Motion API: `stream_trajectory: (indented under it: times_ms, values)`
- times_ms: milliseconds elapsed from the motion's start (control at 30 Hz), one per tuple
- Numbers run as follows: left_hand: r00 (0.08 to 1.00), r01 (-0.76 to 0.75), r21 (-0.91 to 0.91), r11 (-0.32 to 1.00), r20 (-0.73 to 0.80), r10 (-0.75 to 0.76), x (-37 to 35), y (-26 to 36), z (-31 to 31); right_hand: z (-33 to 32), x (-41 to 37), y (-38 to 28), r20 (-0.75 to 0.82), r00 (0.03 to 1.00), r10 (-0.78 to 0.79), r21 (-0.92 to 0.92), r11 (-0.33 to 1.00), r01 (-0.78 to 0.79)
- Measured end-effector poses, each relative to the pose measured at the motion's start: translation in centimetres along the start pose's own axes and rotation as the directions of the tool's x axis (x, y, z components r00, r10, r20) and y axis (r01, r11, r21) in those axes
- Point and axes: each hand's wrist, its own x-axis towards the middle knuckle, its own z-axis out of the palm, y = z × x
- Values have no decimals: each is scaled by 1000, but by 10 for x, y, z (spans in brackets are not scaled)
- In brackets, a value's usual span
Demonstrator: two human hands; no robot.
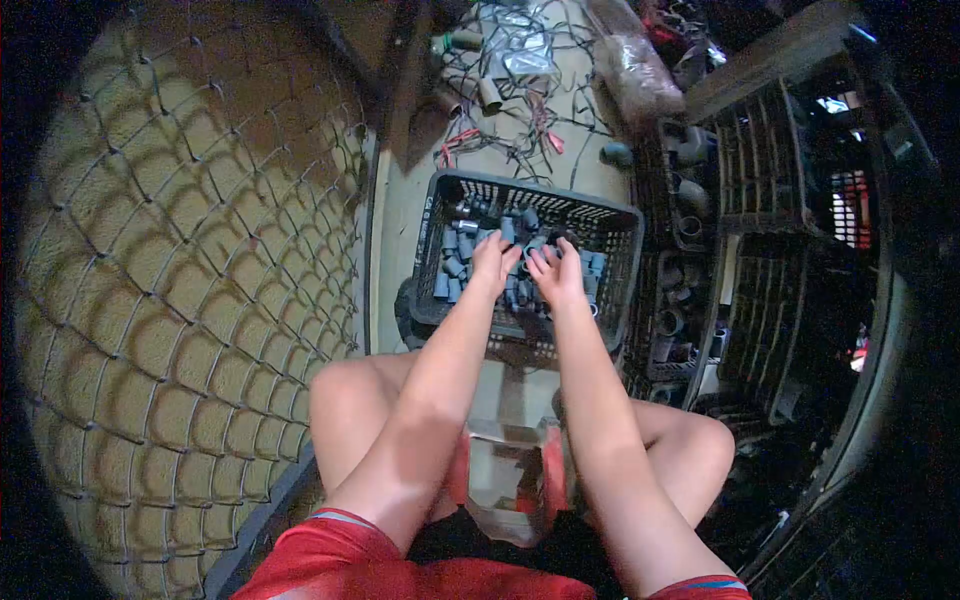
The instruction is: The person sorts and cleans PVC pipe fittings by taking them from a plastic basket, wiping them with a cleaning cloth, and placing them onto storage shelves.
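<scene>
A black plastic crate (628, 262) stands on the floor in front of my knees, holding many short grey pipe fittings (453, 267). Over the middle of it, my left hand (495, 262) is among the fittings with its fingers apart. Just to its right, my right hand (556, 270) has its fingers spread, close above the fittings. I make out nothing gripped in either hand. Between my legs sits an open bag or box (500, 436) with red sides; its contents are hard to make out.
A chain-link fence (200, 290) runs along the left. Black crates (757, 165) with larger pipe fittings are stacked on the right. Beyond the crate, cords, red scraps, clear plastic (527, 62) and loose pipe pieces (489, 95) lie on the floor.
</scene>
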Motion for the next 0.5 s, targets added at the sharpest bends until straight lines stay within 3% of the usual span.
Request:
stream_trajectory:
  times_ms: [33, 167, 233, 300, 367, 433, 467, 500]
  values:
    - [998, 17, 97, 995, 66, -23, -10, -1, 1, -2, -20, -14, 22, 998, -52, -57, 997, 53]
    - [998, -49, 389, 920, 58, 29, -64, -3, 21, -6, -120, -90, 145, 929, -340, -315, 874, 369]
    - [985, -133, 417, 899, 158, 72, -87, -4, 42, 1, -193, -134, 250, 804, -540, -384, 707, 594]
    - [952, -246, 465, 850, 279, 124, -142, 3, 100, 1, -265, -175, 384, 546, -745, -336, 438, 834]
    - [853, -365, 282, 887, 483, 197, -204, 1, 160, -5, -351, -213, 458, 224, -860, -279, 100, 955]
    - [623, -622, 215, 753, 718, 309, -295, 7, 219, -28, -417, -248, 490, -152, -858, -322, -340, 884]
    - [493, -672, 150, 725, 821, 287, -329, 5, 246, -37, -442, -262, 451, -284, -846, -339, -457, 822]
    - [366, -739, 64, 671, 874, 320, -377, 2, 272, -49, -457, -274, 318, -289, -903, -345, -394, 852]
